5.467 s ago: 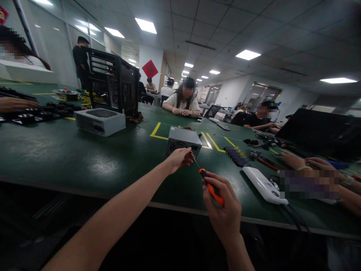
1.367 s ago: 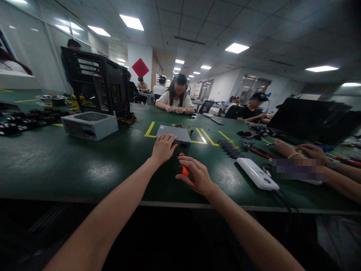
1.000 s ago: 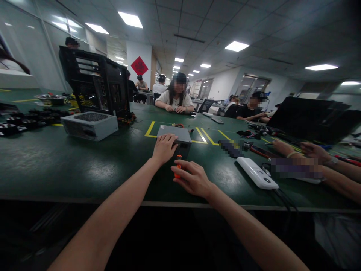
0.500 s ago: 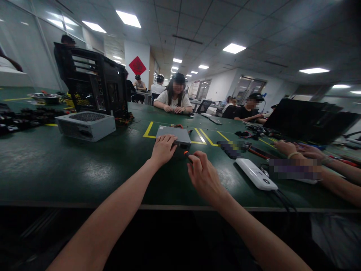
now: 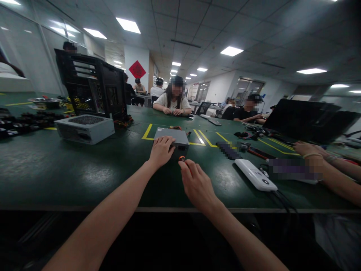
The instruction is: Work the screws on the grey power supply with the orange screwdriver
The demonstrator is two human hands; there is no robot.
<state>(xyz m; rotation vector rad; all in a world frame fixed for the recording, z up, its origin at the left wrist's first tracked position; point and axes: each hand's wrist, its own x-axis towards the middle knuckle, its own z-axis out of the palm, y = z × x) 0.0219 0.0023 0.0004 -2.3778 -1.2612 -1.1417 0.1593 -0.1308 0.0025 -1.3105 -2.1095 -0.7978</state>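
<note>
A grey power supply unit [image 5: 176, 134] lies on the green table in front of me, its socket side towards me. My left hand [image 5: 162, 151] holds it at its near left part, fingers over the top and thumb at the near side. Close in front of the unit, my right hand [image 5: 196, 180] is closed round a small orange and black screwdriver [image 5: 182, 159]. Only its orange end shows; the fingers cover the rest. The screwdriver appears apart from the unit. Coloured cables [image 5: 177, 128] lie behind the unit.
At left stand another power supply [image 5: 86, 128], a black computer case [image 5: 93, 84] and a metal bowl [image 5: 45, 102]. A white device [image 5: 255, 174] with cables lies at right, near a co-worker's hands [image 5: 308, 150] and a monitor [image 5: 304, 120]. Another person [image 5: 173, 101] sits opposite.
My right hand has moved slightly left and down with the screwdriver, and has turned it. My left hand stays on the power supply unit. The co-worker's hands at right have shifted right.
</note>
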